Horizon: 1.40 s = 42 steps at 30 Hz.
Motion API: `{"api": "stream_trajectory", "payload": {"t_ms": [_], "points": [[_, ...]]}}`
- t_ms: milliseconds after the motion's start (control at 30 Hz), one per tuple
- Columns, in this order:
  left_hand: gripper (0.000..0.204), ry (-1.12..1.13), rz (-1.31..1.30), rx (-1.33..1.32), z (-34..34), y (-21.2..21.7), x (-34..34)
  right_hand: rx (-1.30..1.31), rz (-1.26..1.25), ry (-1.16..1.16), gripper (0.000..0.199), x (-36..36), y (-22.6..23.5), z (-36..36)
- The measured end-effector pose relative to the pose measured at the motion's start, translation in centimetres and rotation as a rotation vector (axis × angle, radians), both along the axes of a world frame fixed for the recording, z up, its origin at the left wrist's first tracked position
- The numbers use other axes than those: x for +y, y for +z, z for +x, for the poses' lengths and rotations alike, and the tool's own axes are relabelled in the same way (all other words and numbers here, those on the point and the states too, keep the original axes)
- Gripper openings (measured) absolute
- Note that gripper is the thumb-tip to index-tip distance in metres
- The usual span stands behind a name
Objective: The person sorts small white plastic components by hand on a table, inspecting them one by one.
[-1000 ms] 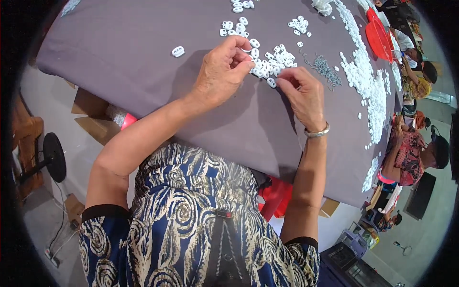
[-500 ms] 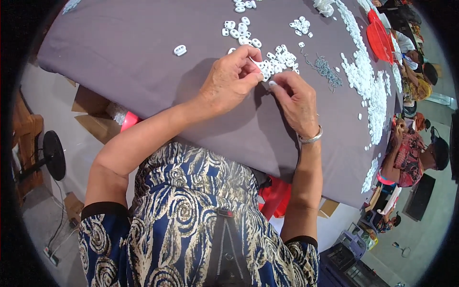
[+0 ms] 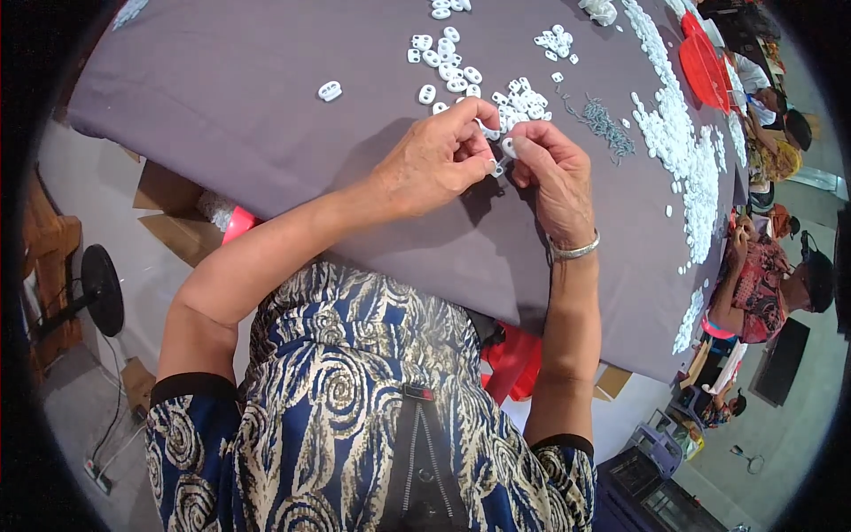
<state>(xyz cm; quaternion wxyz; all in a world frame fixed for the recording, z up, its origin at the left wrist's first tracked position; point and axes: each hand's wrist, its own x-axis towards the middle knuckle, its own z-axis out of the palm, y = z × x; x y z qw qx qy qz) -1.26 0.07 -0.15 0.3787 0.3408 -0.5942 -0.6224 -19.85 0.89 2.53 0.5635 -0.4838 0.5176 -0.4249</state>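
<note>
Over the near part of the table, my left hand [image 3: 439,155] pinches a small white plastic piece [image 3: 496,168] between thumb and fingertips. Close beside it, my right hand [image 3: 557,177] grips a white oval cord-lock shell [image 3: 508,147] with thumb and forefinger. The two pieces are very near each other; whether they touch I cannot tell. Just beyond my fingers lies a heap of small white two-holed pieces [image 3: 523,99]. Larger white oval two-holed cord locks [image 3: 450,71] are scattered to its left, and one cord lock [image 3: 330,90] lies apart. Small grey springs [image 3: 607,129] are piled to the right.
The brown-grey tablecloth [image 3: 239,97] covers the table. A long bank of white pieces [image 3: 683,168] runs along its right side, near a red tray [image 3: 703,66]. Other people [image 3: 767,288] sit beyond. An open cardboard box [image 3: 177,222] and a fan [image 3: 102,288] stand at left.
My hands have drawn slightly back from the heap, toward me. The white shell in my right fingers and the small piece in my left now show more clearly.
</note>
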Motion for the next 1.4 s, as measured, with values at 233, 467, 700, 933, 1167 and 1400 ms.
{"api": "stream_trajectory", "payload": {"t_ms": [233, 467, 700, 933, 1167, 1400], "points": [[0.032, 0.004, -0.009, -0.011, 0.1, 0.1, 0.0, 0.019, 0.016, 0.017, 0.010, 0.1, 0.3, 0.2], [0.031, -0.007, 0.001, -0.032, 0.3, 0.3, 0.0, 0.054, 0.028, 0.027, 0.008, 0.0, 0.5, 0.3], [0.030, 0.011, -0.009, -0.029, 0.1, 0.1, 0.1, 0.075, 0.030, 0.036, 0.008, 0.1, 0.5, 0.2], [0.025, 0.070, -0.031, 0.013, -0.1, 0.2, 0.1, 0.121, -0.016, 0.088, 0.008, 0.2, 0.4, 0.2], [0.030, 0.053, -0.007, 0.027, 0.0, -0.4, -0.1, 0.151, -0.103, 0.130, 0.010, 0.3, 0.3, 0.4], [0.029, 0.096, 0.078, 0.058, 0.0, -0.3, -0.1, 0.228, -0.267, 0.111, 0.015, 0.3, -0.7, 0.7]]}}
